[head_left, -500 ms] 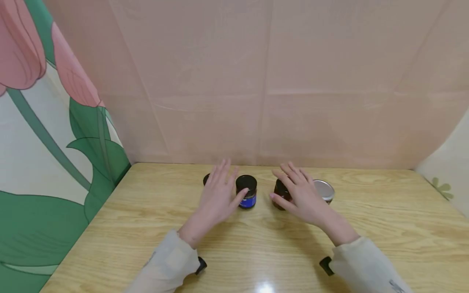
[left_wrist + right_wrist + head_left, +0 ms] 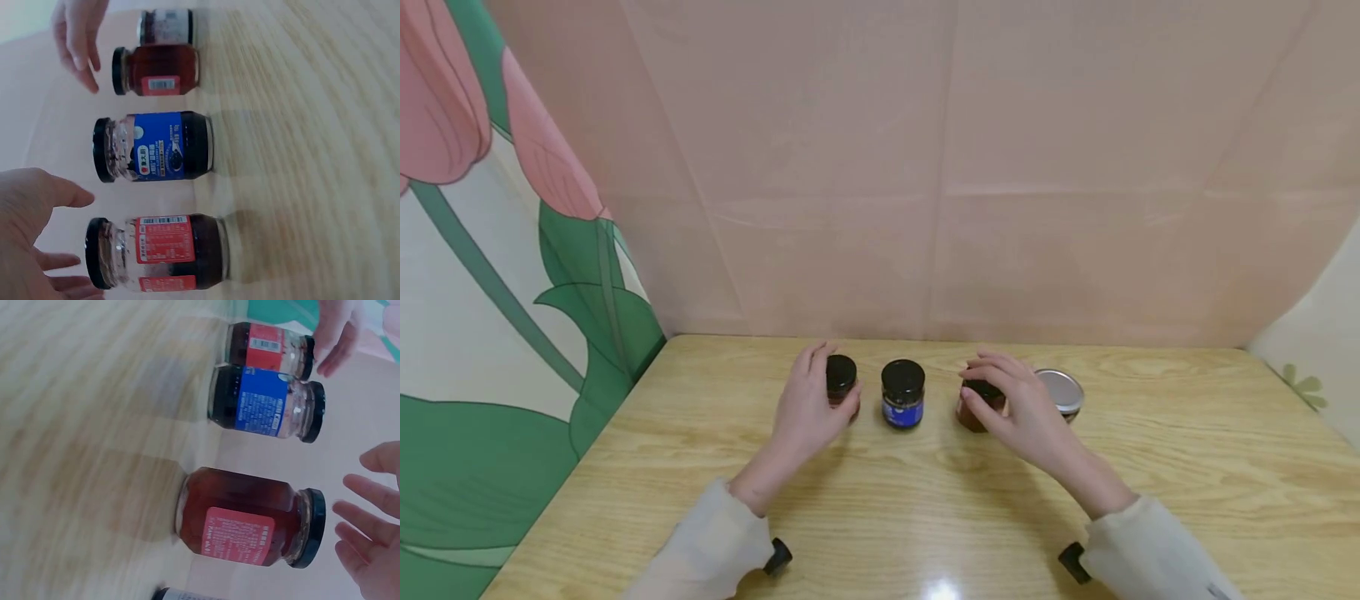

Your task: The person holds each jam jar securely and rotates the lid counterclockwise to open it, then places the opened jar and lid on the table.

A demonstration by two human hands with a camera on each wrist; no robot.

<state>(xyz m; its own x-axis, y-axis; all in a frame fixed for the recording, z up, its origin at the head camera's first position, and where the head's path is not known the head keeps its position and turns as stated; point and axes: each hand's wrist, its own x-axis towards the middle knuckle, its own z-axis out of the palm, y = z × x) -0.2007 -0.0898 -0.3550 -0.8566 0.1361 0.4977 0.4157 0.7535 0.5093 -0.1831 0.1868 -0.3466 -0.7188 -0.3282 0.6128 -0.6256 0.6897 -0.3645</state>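
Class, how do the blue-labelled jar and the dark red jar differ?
The blue-labelled jar has blackish contents with smeared glass above; the dark red jar looks reddish nearly to its lid. The right hand is by the dark red jar, not the blue-labelled jar. Both stand upright with black lids on.

Chinese print (image 2: pixel 169 156), too small to read, on jar labels (image 2: pixel 239 536)
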